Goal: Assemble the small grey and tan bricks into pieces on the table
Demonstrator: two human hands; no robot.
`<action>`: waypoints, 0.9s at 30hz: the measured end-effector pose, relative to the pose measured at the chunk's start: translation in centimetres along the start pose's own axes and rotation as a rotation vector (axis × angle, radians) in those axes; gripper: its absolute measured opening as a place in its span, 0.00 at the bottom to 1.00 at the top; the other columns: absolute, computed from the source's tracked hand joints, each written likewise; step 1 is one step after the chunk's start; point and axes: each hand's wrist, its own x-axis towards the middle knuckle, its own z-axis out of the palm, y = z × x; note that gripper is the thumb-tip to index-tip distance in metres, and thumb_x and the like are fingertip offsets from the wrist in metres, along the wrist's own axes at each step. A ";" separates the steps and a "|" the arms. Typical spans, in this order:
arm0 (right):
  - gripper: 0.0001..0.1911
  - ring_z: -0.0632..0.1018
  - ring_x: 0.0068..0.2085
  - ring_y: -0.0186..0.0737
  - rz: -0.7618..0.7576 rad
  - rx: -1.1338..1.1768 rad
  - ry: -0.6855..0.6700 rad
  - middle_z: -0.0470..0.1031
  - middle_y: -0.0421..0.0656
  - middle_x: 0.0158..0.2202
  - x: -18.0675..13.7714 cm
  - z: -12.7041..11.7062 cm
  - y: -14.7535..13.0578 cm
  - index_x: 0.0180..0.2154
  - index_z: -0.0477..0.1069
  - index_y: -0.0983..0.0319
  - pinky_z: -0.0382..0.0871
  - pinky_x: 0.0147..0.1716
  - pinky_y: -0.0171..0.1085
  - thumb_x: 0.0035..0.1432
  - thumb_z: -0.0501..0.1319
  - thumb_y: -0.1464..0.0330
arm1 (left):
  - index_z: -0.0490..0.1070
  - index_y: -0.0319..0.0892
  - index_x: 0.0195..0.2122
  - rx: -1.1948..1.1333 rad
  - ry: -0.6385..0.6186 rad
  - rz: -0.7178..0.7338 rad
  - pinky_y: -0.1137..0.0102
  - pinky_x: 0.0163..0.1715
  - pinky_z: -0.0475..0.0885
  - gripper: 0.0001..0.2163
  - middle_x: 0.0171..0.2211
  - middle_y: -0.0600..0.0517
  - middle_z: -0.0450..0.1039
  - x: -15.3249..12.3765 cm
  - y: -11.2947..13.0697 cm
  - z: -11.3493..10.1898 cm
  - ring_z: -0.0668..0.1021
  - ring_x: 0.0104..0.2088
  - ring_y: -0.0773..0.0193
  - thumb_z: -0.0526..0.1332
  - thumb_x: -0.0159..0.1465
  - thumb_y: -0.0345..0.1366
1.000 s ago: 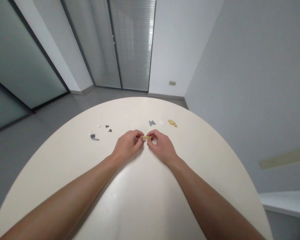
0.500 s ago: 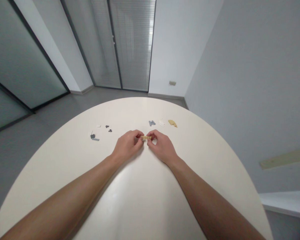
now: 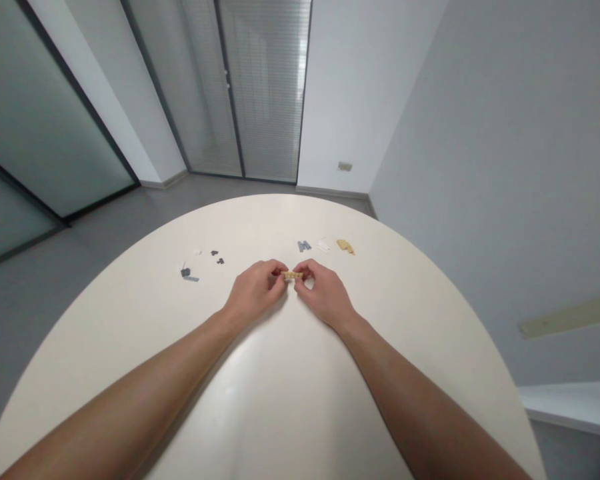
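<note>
Held piece: a tan toy building plate (image 3: 293, 275), long and narrow, sits between the two hands at their fingertips.

Left hand: the left hand (image 3: 255, 291) grasps the plate's left end in a pinch. A speck of red shows at its fingertips, too small to identify.

Right hand: the right hand (image 3: 325, 293) grasps the plate's right end, its fingers curled.

Ahead and left of the hands: a dark grey brick (image 3: 185, 272) just beside a flat blue-grey piece (image 3: 191, 279), a tiny white piece (image 3: 197, 253) and two small dark pieces (image 3: 217, 257).

Ahead and right of the hands: a grey M-shaped piece (image 3: 304, 246), a white piece (image 3: 323, 245) and a tan piece (image 3: 345, 246), in a row.

Surface: a round cream tabletop (image 3: 300, 400) lies under the hands and forearms.

Far beyond the hands: glass doors with slatted blinds (image 3: 265, 87).
</note>
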 end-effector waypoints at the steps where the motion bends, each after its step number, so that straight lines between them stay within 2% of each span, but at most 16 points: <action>1: 0.07 0.77 0.38 0.40 -0.002 0.000 0.000 0.79 0.41 0.36 0.0 0.0 0.0 0.40 0.73 0.57 0.68 0.41 0.38 0.58 0.60 0.70 | 0.77 0.46 0.40 0.000 -0.001 0.002 0.65 0.35 0.68 0.08 0.36 0.52 0.80 0.0 0.0 0.0 0.78 0.35 0.60 0.58 0.65 0.37; 20: 0.07 0.77 0.38 0.40 0.003 0.003 0.004 0.79 0.40 0.36 0.0 0.0 0.0 0.40 0.73 0.57 0.68 0.42 0.38 0.58 0.60 0.70 | 0.76 0.46 0.41 -0.002 0.002 0.004 0.66 0.34 0.67 0.08 0.36 0.52 0.79 -0.1 0.0 0.0 0.77 0.34 0.61 0.58 0.65 0.36; 27: 0.08 0.77 0.38 0.40 -0.010 0.012 0.016 0.79 0.40 0.37 0.0 0.1 0.2 0.41 0.73 0.57 0.68 0.42 0.38 0.59 0.60 0.69 | 0.75 0.46 0.44 -0.032 0.006 -0.005 0.67 0.34 0.68 0.09 0.38 0.51 0.80 0.0 -0.1 0.1 0.78 0.35 0.60 0.58 0.65 0.37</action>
